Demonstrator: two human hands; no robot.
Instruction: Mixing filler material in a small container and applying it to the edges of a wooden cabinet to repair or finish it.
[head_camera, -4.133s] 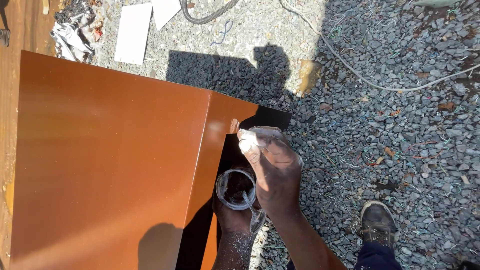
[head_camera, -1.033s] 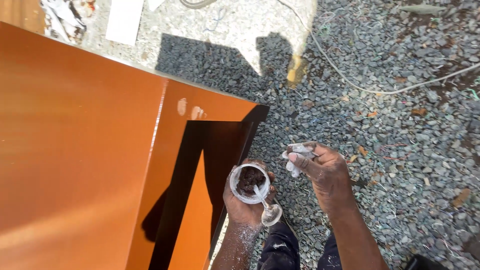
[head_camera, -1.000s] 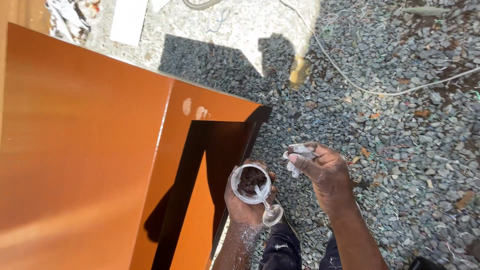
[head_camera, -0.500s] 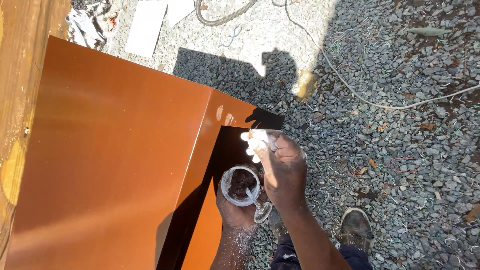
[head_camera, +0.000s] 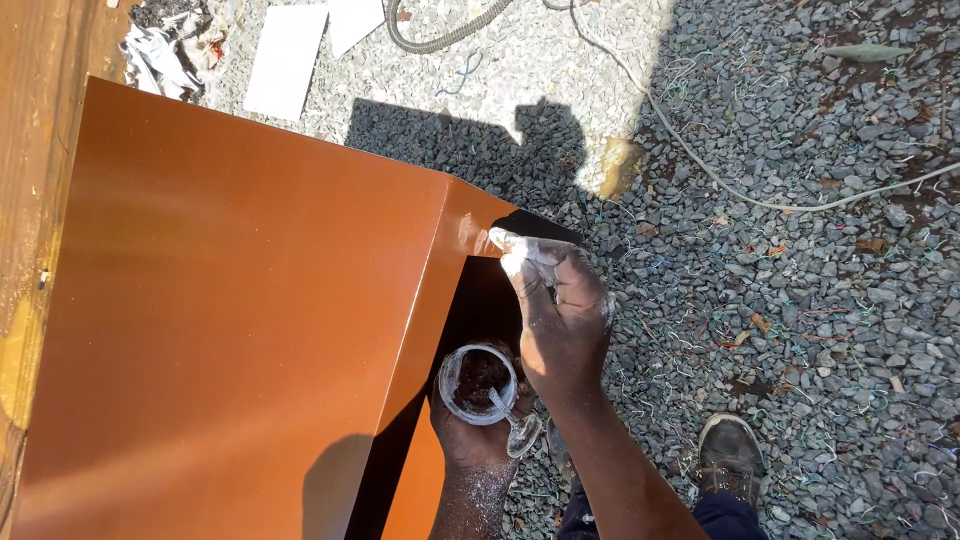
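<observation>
Harsh, bright sunlight overhead. Hard-edged shadows across the gravel (head_camera: 800, 250) and at the foot of the orange panel (head_camera: 240, 330). Soft sheen on that panel, small glare spots near its fold. Sharp focus throughout, no blur.

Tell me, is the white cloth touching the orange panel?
Touching. The head view shows the right hand pressing the white cloth onto the orange panel at its folded edge, with no gap visible.

Ground: grey crushed-stone gravel (head_camera: 820, 300)
On it: two flat white sheets (head_camera: 285, 60), grey ribbed hose (head_camera: 440, 35), thin pale cable (head_camera: 740, 195), large folded orange-brown metal panel (head_camera: 240, 330), crumpled rags (head_camera: 160, 55)
</observation>
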